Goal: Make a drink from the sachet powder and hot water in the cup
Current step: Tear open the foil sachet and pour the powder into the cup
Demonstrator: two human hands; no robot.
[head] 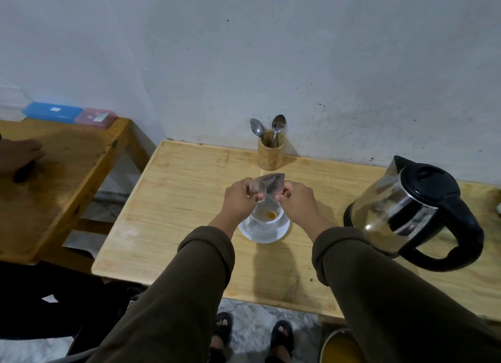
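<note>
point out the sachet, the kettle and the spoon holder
sachet (271,183): head view, on the silvery upper panel between both hands.
kettle (393,200): head view, on its shiny steel body.
spoon holder (271,156): head view, on the wooden front wall.
</note>
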